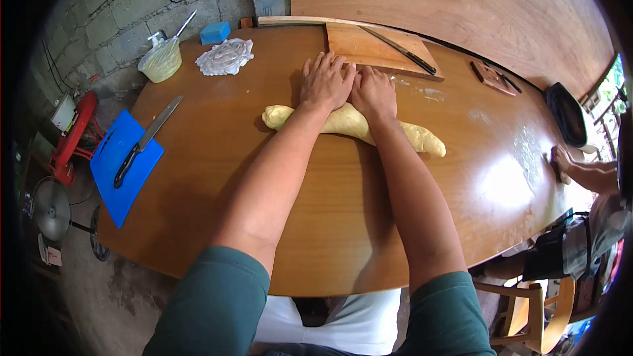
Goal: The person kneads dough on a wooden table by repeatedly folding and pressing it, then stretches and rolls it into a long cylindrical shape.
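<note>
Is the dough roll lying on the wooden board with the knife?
No, the dough roll lies directly on the tabletop, with that wooden board farther off.

The sleeves (211, 306) are dark green and short, ending in a plain hem above the elbow. The forearms (286, 171), left hand (326, 82) and right hand (374, 92) are bare. The trousers (369, 323) are white (only the lap and thighs show).

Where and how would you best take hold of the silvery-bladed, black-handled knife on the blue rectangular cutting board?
Probably by the black handle, from the near side: it points back toward the camera, while the blade points away, past the edge of the blue board.
</note>
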A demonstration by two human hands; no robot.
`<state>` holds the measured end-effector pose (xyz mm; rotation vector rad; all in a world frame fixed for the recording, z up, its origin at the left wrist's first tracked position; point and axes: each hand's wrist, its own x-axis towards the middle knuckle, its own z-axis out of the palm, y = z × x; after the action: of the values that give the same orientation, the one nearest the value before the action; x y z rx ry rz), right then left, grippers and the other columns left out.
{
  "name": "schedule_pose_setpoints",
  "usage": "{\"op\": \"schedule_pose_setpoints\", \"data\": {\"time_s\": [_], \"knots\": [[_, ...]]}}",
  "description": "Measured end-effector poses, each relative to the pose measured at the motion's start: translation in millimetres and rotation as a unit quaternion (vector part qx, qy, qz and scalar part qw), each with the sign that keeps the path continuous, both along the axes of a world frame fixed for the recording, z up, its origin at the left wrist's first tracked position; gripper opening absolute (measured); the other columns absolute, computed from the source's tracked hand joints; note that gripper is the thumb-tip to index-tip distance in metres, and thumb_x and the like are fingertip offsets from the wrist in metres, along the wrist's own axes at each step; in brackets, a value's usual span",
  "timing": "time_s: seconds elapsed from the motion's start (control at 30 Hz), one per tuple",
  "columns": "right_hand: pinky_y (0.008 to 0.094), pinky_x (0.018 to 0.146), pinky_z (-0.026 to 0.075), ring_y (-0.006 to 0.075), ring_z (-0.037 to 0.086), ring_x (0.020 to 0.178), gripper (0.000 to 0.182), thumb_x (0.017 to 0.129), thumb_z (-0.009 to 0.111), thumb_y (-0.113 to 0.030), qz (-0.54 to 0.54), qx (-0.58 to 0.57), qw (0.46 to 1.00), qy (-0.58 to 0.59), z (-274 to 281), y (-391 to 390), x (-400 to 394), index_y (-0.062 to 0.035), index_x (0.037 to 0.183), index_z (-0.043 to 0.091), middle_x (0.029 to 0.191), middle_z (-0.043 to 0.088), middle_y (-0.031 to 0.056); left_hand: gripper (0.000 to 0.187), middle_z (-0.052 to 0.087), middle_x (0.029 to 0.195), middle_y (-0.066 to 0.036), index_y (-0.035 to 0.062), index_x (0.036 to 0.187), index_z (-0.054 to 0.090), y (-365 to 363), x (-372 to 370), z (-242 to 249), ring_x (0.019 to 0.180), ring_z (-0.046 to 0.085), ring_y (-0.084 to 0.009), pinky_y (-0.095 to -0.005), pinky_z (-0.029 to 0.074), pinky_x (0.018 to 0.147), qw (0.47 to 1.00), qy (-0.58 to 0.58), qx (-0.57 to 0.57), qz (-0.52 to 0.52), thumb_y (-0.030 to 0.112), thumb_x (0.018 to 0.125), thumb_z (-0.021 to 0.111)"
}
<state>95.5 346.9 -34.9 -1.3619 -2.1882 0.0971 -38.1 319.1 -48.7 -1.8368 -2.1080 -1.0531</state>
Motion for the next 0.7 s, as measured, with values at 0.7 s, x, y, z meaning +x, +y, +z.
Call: {"op": "schedule_pose_setpoints", "data": {"time_s": [0.7], "knots": [[0.0489,0.117,0.047,0.0418,0.068,0.127,0.059,0.108,0.039,-0.046,-0.034,-0.084,0.992,-0.087,15,-141,44,-0.0015,0.115,0.077,0.130,0.076,0.0208,0.038,0.071,0.137,-0.017,0.0046,0.131,0.066,-141,35,-33,0.127,0.066,-0.0382,-0.0512,0.046,0.112,0.983,0.152,0.075,0.066,0.030,0.108,0.051]]}}
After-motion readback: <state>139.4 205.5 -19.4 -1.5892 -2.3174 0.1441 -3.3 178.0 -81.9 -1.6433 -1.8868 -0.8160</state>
